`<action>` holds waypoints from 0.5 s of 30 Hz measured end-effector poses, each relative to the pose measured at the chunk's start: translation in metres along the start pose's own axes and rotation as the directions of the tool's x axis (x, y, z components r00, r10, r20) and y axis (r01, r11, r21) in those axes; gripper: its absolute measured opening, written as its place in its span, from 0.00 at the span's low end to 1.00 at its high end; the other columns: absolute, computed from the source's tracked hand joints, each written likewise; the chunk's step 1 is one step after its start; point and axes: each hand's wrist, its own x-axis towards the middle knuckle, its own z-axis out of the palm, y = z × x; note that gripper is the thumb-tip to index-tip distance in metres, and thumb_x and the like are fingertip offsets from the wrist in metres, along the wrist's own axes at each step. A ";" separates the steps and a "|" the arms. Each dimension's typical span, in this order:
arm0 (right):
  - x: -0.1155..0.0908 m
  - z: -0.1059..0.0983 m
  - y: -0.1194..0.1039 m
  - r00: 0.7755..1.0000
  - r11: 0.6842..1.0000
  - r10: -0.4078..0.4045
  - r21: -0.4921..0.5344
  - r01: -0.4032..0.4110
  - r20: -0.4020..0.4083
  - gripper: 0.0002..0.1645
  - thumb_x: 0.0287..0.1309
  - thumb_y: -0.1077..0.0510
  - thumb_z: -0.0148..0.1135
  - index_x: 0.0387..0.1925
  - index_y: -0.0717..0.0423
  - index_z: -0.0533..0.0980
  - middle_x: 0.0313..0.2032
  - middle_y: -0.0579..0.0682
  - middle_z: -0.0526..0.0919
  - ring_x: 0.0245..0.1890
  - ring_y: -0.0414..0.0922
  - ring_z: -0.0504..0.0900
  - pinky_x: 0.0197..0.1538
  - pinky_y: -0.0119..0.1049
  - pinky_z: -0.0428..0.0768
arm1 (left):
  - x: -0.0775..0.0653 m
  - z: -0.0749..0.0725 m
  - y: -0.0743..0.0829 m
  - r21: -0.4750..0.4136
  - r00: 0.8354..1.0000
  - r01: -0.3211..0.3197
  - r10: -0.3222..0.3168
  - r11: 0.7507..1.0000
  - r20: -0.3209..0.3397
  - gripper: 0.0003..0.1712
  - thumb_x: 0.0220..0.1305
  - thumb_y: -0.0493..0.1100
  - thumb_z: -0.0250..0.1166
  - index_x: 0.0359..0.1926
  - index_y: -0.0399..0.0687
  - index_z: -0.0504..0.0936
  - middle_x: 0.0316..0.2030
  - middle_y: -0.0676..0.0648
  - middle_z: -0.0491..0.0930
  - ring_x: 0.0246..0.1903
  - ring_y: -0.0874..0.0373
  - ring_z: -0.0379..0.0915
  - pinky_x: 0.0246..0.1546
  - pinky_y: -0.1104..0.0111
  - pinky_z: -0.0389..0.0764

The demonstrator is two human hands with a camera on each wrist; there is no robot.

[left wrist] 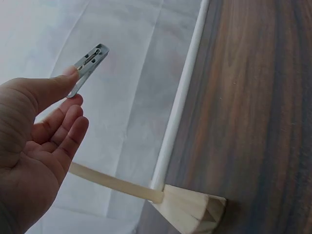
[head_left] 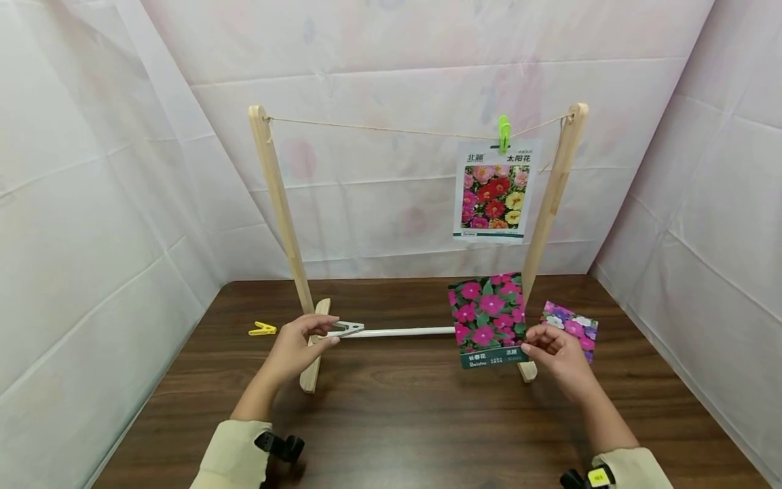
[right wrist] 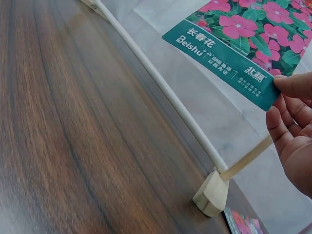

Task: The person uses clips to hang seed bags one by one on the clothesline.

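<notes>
Between thumb and fingers, my left hand (head_left: pixel 299 346) pinches a grey-white clothespin (head_left: pixel 349 329), held above the table near the stand's left foot. The same clothespin (left wrist: pixel 88 68) points up and away in the left wrist view. My right hand (head_left: pixel 559 353) pinches the lower right corner of a seed packet (head_left: pixel 489 316) printed with magenta flowers and a green band. That packet is held upright before the stand's right post. A white seed packet (head_left: pixel 493 197) with mixed flowers hangs from the string (head_left: pixel 379 128) under a green clothespin (head_left: pixel 504 134).
Two wooden posts (head_left: pixel 282 210) on feet, joined by a white rod (head_left: pixel 406 332), carry the string. A yellow clothespin (head_left: pixel 263 329) lies on the brown table (head_left: pixel 391 421) at left. Another flower packet (head_left: pixel 583 329) lies behind my right hand. Pale cloth surrounds the table.
</notes>
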 end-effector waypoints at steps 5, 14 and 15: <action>0.003 0.004 -0.005 1.000 1.000 -0.010 -0.002 0.010 0.002 0.09 0.60 0.69 0.64 0.38 0.72 0.74 0.31 0.54 0.81 0.28 0.38 0.77 0.30 0.31 0.77 | 0.007 -0.001 0.009 -0.020 1.000 -0.009 0.010 1.000 0.019 0.20 0.56 0.37 0.73 0.51 0.43 0.84 0.43 0.47 0.82 0.42 0.50 0.79 0.47 0.50 0.79; 0.011 0.010 -0.011 1.000 1.000 0.021 -0.011 -0.020 0.005 0.11 0.60 0.67 0.65 0.39 0.71 0.73 0.29 0.46 0.79 0.27 0.38 0.75 0.29 0.31 0.77 | 0.019 -0.003 0.023 -0.006 0.993 -0.118 0.118 0.993 0.007 0.19 0.58 0.39 0.73 0.51 0.43 0.84 0.41 0.48 0.82 0.40 0.52 0.79 0.45 0.53 0.80; 0.012 0.010 -0.012 1.000 1.000 0.024 -0.016 -0.024 0.003 0.11 0.60 0.66 0.65 0.39 0.70 0.74 0.29 0.45 0.79 0.27 0.38 0.75 0.29 0.31 0.76 | 0.021 -0.003 0.024 -0.005 0.991 -0.134 0.134 0.991 0.005 0.18 0.58 0.38 0.72 0.51 0.42 0.84 0.40 0.48 0.82 0.40 0.50 0.79 0.44 0.53 0.80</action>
